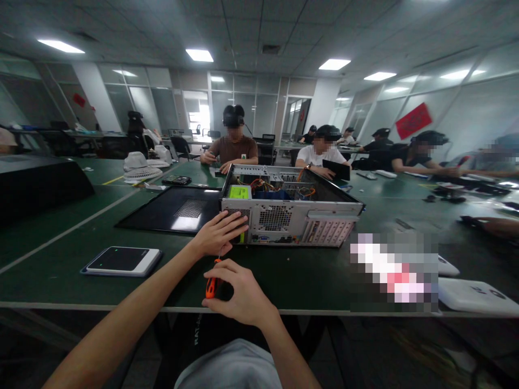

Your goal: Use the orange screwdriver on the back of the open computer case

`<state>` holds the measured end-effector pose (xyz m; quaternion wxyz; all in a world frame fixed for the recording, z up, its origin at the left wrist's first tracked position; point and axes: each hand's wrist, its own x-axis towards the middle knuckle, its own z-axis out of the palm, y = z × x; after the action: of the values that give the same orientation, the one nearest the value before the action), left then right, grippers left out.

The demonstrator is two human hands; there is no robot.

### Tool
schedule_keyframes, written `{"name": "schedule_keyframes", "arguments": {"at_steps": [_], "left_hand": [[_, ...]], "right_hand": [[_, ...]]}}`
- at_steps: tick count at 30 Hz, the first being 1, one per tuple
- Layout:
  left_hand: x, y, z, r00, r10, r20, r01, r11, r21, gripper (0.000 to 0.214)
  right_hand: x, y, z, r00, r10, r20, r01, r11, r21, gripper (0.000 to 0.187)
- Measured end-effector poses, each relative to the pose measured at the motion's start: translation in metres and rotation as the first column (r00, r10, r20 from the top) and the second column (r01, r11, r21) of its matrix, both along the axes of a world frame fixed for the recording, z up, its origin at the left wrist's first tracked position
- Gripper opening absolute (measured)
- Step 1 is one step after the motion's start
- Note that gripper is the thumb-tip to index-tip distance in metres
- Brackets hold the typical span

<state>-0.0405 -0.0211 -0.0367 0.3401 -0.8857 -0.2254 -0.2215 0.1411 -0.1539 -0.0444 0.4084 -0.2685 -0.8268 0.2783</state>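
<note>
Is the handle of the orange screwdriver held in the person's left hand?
No, the right hand grips the orange screwdriver by its handle, while the left hand rests against the computer case.

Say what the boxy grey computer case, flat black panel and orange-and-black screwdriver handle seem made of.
Boxy grey computer case: likely sheet metal, dull silvery, with punched vents.
Flat black panel: glossy, reflecting light brightly; painted metal or plastic, can't tell.
Orange-and-black screwdriver handle: probably moulded plastic, judging by its bright two-tone colouring; finish unclear.

Dim light from ceiling panels (334, 64), white glare on black cover (172, 209), stretched edges
</note>
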Motion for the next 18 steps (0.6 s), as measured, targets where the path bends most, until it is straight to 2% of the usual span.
{"name": "schedule_keyframes", "arguments": {"at_steps": [6, 8, 12, 18], "left_hand": [[0.0, 0.001, -0.001, 1.0, 0.008, 0.015, -0.008, 1.0, -0.007, 0.081], [0.0, 0.001, -0.001, 1.0, 0.006, 0.018, -0.006, 1.0, -0.007, 0.081], [0.001, 0.002, -0.002, 0.999, -0.017, 0.036, 0.017, 1.0, 0.002, 0.075], [0.002, 0.003, -0.005, 0.998, -0.031, 0.06, 0.029, 0.999, 0.032, 0.069]], "right_hand": [[0.0, -0.002, 0.005, 0.998, 0.025, 0.05, -0.025, 1.0, -0.017, 0.026], [0.0, -0.004, 0.006, 0.999, 0.022, 0.046, -0.021, 0.999, -0.024, 0.028], [0.002, -0.007, 0.011, 0.999, 0.013, 0.034, -0.011, 0.998, -0.06, 0.047], [0.002, -0.005, 0.01, 1.0, 0.014, 0.018, -0.013, 1.0, -0.018, 0.045]]}}
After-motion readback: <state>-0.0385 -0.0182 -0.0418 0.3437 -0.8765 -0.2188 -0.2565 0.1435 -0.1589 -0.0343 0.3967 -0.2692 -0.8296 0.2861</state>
